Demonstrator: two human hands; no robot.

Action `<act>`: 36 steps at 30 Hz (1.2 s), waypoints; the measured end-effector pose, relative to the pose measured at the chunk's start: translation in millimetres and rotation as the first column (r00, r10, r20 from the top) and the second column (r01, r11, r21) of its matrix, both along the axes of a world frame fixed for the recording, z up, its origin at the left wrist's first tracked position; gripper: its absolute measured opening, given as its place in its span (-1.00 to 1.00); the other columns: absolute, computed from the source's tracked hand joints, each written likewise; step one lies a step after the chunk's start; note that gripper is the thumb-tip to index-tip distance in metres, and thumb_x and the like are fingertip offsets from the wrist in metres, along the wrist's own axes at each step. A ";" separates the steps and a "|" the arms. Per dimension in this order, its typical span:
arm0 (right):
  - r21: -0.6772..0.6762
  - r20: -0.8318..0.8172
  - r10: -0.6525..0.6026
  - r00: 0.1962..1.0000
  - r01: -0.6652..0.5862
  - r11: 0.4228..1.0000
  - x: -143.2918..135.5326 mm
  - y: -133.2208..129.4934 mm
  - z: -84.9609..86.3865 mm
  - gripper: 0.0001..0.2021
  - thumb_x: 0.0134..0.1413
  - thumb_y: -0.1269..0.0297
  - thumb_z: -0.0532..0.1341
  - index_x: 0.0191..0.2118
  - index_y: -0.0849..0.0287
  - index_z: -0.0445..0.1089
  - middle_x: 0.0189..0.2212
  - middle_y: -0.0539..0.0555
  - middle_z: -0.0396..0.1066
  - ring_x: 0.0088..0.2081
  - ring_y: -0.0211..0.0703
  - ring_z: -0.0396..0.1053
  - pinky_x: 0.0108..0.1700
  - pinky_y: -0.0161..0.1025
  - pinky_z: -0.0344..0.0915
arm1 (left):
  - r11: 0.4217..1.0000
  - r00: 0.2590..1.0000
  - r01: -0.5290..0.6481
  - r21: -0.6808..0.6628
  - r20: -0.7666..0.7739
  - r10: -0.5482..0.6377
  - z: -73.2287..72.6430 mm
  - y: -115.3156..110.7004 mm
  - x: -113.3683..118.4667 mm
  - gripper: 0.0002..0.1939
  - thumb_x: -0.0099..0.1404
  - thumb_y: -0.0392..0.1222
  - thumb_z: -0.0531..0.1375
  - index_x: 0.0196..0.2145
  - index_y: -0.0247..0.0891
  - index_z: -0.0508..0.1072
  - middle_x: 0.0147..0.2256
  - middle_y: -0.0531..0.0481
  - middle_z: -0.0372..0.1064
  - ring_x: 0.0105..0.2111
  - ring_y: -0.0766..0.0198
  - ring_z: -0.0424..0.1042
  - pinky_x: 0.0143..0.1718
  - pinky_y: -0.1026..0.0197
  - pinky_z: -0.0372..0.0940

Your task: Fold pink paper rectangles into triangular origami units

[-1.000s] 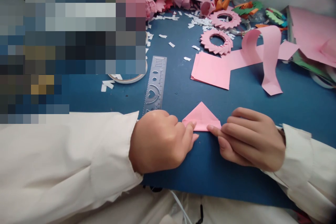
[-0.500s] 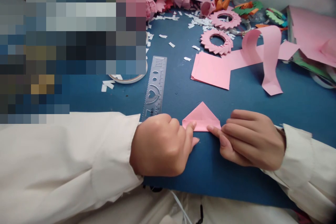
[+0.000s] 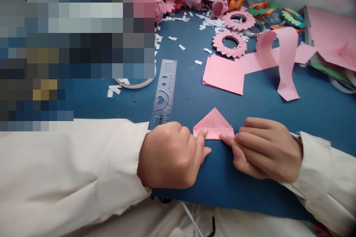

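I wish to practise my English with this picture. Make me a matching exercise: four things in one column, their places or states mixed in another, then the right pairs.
Things
1. folded pink paper
2. clear plastic ruler
3. stack of pink paper sheets
4. pink paper strip

Places and states
A. curled up into an arch
B. pressed by the left hand and the right hand
C. just beyond the left hand, with a heart-shaped cut-out
D. between the folded piece and the nearer pink paper ring

Right pairs: 1-B, 2-C, 3-D, 4-A
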State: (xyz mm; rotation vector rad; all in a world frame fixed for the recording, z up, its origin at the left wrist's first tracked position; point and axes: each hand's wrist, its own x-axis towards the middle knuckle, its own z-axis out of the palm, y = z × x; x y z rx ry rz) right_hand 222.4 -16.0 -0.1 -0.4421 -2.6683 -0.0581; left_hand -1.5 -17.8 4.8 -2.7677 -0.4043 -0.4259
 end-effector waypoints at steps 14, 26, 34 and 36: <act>-0.009 0.004 0.013 1.000 -0.013 1.000 -1.8 2.4 0.4 -0.87 0.01 0.50 0.10 -0.50 0.29 0.33 -0.68 0.00 0.23 -0.62 -0.30 0.15 -0.58 -0.24 0.08 | 1.000 1.000 -0.009 0.012 0.017 0.009 0.9 -2.1 2.0 -0.80 0.27 -0.29 0.12 -0.34 -0.55 0.43 -0.61 -0.07 0.38 -0.70 0.31 0.25 -0.73 0.26 0.04; 0.003 0.023 -0.003 1.000 0.003 1.000 -1.3 4.5 1.9 -0.90 0.06 0.47 0.08 -0.40 0.28 0.33 -0.65 -0.02 0.24 -0.61 -0.32 0.16 -0.56 -0.25 0.11 | 0.999 0.998 -0.038 -0.006 0.056 0.038 1.1 -2.4 1.6 -0.80 0.24 -0.29 0.14 -0.40 -0.53 0.47 -0.67 -0.03 0.32 -0.73 0.31 0.23 -0.76 0.25 0.05; 0.028 0.039 -0.008 0.999 0.007 1.000 -0.9 6.4 1.3 -0.88 0.11 0.42 0.08 -0.28 0.32 0.33 -0.62 -0.01 0.28 -0.59 -0.31 0.19 -0.55 -0.27 0.13 | 0.998 0.999 -0.054 -0.013 0.009 0.054 2.9 -3.1 -0.7 -0.83 0.25 -0.31 0.12 -0.35 -0.48 0.46 -0.65 -0.01 0.31 -0.71 0.34 0.22 -0.75 0.27 0.03; 0.029 0.038 -0.006 0.999 0.005 1.000 -0.8 6.5 1.5 -0.88 0.11 0.41 0.08 -0.28 0.32 0.33 -0.62 -0.01 0.28 -0.59 -0.31 0.19 -0.56 -0.27 0.13 | 0.998 0.998 -0.064 -0.016 0.007 0.064 2.9 -3.5 -1.3 -0.84 0.25 -0.31 0.12 -0.35 -0.47 0.46 -0.66 0.00 0.30 -0.70 0.35 0.21 -0.74 0.27 0.03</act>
